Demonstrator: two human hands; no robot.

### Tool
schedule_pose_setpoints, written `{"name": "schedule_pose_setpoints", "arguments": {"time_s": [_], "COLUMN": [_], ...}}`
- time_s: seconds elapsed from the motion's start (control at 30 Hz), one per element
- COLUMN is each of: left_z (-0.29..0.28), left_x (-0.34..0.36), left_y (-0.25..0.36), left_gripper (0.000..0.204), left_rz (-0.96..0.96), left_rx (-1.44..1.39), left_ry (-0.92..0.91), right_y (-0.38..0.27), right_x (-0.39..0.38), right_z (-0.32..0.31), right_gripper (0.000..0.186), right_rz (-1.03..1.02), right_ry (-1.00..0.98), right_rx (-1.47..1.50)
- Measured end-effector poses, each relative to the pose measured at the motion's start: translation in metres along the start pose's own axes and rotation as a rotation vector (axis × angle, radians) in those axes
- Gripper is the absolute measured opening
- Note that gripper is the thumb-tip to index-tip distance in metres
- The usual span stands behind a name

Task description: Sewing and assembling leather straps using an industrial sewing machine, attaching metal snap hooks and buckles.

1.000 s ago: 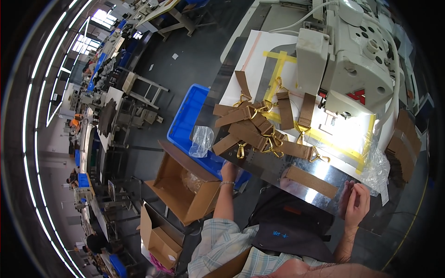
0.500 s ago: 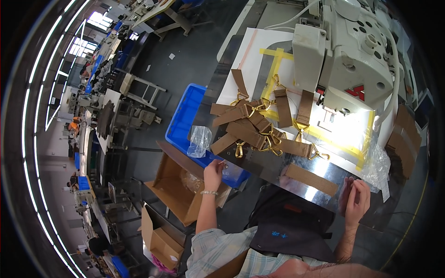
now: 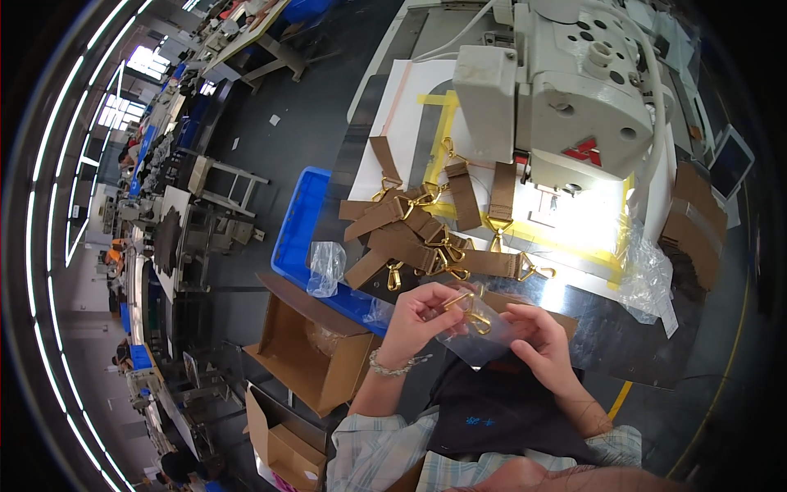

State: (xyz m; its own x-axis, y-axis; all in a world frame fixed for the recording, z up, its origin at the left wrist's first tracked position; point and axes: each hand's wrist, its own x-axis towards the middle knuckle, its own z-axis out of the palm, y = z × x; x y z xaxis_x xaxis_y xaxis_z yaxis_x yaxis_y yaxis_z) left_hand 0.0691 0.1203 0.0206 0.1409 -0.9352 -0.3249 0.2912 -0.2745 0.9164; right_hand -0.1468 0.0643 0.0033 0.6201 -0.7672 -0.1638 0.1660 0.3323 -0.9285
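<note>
My left hand (image 3: pixel 416 326) pinches the upper left side of a small clear plastic bag (image 3: pixel 479 351). Gold snap hooks (image 3: pixel 478 321) show at the bag, right by my left fingertips; whether they lie inside it or in front, I cannot tell. My right hand (image 3: pixel 543 346) curls its thumb and fingers around the bag's right edge. Behind my hands, a brown webbing strip (image 3: pixel 564 323) lies on the metal table, partly covered. Farther back is a pile of brown webbing straps (image 3: pixel 402 239) with gold hooks attached.
A pale sewing machine (image 3: pixel 586 90) stands over the lit, yellow-taped work area. Crumpled clear plastic (image 3: pixel 643 279) lies at the table's right, near a brown cardboard stack (image 3: pixel 693 225). At left are a blue bin (image 3: pixel 299 221) and an open cardboard box (image 3: pixel 307 361).
My left hand has come from beside the blue bin to in front of my body with the plastic bag. My right hand has moved left from the table edge to meet it.
</note>
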Motion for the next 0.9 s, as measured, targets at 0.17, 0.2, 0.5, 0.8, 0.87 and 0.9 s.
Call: {"name": "schedule_pose_setpoints", "arguments": {"time_s": [0.17,0.2,0.5,0.8,0.87,0.9], "left_z": [0.032,0.032,0.045,0.055,0.053,0.052], "left_x": [0.022,0.025,0.047,0.049,0.048,0.048], "left_y": [-0.007,-0.008,0.009,0.011,0.012,0.013], "left_gripper": [0.018,0.017,0.009,0.008,0.007,0.007], "left_rz": [0.101,0.118,0.393,0.534,0.592,0.649], "left_rx": [0.032,0.092,0.616,0.577,0.551,0.523], "left_ry": [-0.022,0.006,0.009,0.159,0.188,0.222], "right_y": [0.002,0.004,0.020,0.016,0.015,0.014], "right_x": [0.009,0.010,0.019,0.021,0.021,0.020], "right_z": [-0.004,-0.006,-0.017,-0.015,-0.020,-0.022], "right_gripper": [0.022,0.022,0.021,0.023,0.023,0.022], "right_rz": [0.087,0.092,0.154,0.235,0.239,0.255], "right_ry": [0.062,0.059,0.043,0.010,0.001,0.003], "right_rx": [0.096,0.093,0.372,0.615,0.595,0.582]}}
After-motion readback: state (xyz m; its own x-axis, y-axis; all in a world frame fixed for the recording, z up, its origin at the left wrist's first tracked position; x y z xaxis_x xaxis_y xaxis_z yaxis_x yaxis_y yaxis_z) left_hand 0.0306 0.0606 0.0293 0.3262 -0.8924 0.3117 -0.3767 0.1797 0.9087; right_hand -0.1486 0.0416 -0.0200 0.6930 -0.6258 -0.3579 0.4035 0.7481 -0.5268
